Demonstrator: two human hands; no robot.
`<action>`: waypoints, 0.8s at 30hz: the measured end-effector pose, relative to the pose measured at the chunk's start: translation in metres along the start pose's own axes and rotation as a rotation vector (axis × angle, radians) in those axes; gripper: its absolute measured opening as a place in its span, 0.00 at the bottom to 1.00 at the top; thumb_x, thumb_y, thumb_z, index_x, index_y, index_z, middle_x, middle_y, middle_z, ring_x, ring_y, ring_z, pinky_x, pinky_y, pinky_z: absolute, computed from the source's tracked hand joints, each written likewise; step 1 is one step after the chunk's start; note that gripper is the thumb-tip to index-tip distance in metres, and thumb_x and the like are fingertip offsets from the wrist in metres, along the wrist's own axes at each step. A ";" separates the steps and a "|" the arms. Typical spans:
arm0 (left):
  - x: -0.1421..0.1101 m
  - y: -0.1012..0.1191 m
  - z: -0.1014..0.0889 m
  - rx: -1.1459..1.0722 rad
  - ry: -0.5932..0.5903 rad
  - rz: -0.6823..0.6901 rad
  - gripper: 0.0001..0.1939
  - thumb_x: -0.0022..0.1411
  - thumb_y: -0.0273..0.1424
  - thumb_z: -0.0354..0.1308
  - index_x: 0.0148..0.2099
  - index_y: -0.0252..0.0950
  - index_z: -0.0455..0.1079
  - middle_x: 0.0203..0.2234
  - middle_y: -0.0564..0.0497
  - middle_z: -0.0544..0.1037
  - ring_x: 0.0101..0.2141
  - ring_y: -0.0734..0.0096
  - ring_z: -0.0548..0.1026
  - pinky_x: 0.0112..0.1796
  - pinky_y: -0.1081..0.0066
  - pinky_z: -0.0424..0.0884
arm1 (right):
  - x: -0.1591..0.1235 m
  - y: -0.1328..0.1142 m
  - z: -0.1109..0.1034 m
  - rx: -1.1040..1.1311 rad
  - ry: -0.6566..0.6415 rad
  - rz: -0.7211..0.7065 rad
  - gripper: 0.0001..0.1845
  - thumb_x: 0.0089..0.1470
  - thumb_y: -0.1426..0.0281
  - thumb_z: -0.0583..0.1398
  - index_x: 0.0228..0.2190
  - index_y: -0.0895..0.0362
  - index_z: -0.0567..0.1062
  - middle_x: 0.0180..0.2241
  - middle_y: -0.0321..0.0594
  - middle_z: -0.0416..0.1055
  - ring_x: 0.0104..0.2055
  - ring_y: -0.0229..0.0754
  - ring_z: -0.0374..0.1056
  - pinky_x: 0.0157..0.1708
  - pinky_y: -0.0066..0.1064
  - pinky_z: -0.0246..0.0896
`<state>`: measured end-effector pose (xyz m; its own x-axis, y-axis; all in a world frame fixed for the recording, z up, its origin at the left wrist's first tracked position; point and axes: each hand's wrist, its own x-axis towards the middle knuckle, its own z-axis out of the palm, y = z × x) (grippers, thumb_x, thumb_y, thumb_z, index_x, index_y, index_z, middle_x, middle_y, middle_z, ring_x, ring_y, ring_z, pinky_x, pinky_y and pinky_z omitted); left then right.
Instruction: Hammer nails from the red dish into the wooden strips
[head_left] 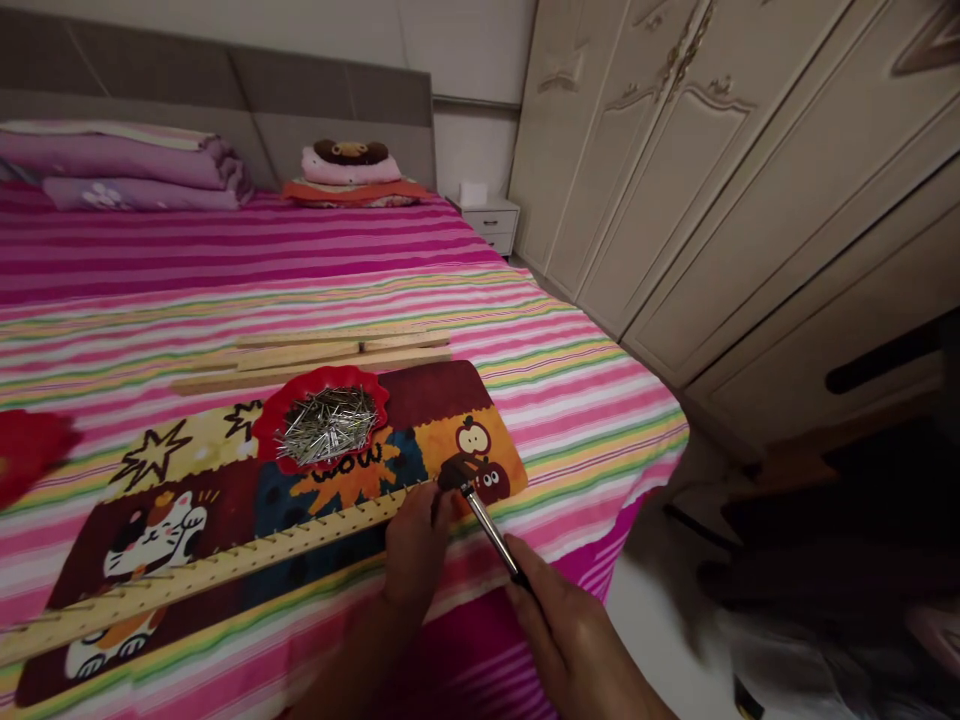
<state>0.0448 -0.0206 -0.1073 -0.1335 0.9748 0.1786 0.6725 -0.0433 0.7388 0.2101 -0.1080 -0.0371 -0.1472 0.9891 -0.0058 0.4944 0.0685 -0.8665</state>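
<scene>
My right hand (559, 620) is wrapped round the dark grip of a hammer (491, 525) with a shiny metal shaft. The dark hammer head is over the right end of a long wooden strip (247, 560), beside my left hand (416, 540). Rows of nails stand up along this strip, which lies slanted across a patterned mat (232, 500). My left hand is closed at the strip's right end; whether a nail is between its fingers I cannot make out. Just behind the strip, a red scalloped dish (270, 425) holds a heap of loose nails (330, 425).
Several bare wooden strips (337, 355) lie behind the dish on the striped bedspread (570, 400). Another red object (30, 450) is at the left edge. Folded blankets (142, 165) are by the headboard. A wardrobe (652, 150) stands along the right, with dark items below it.
</scene>
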 end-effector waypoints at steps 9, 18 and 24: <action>0.000 -0.004 0.000 -0.049 -0.024 0.004 0.09 0.58 0.32 0.48 0.31 0.39 0.69 0.26 0.51 0.74 0.30 0.69 0.73 0.33 0.70 0.66 | -0.006 0.000 -0.001 -0.055 -0.032 -0.038 0.26 0.58 0.69 0.53 0.58 0.50 0.61 0.51 0.43 0.70 0.51 0.49 0.67 0.46 0.34 0.65; 0.002 -0.008 0.005 -0.049 0.013 0.061 0.10 0.60 0.34 0.48 0.31 0.39 0.69 0.27 0.51 0.75 0.31 0.69 0.73 0.35 0.70 0.66 | -0.017 0.001 0.004 -0.090 0.145 -0.097 0.25 0.58 0.67 0.54 0.58 0.50 0.62 0.49 0.42 0.72 0.48 0.49 0.70 0.46 0.35 0.65; 0.001 -0.003 0.003 0.052 -0.002 0.082 0.10 0.61 0.31 0.47 0.30 0.38 0.68 0.26 0.51 0.74 0.29 0.70 0.72 0.33 0.71 0.66 | -0.008 0.004 0.004 -0.198 0.008 -0.094 0.26 0.60 0.69 0.50 0.60 0.51 0.58 0.48 0.45 0.73 0.45 0.48 0.72 0.42 0.34 0.68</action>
<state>0.0449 -0.0192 -0.1111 -0.0753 0.9688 0.2361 0.7183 -0.1115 0.6867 0.2102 -0.1163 -0.0428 -0.1937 0.9782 0.0752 0.6377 0.1838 -0.7481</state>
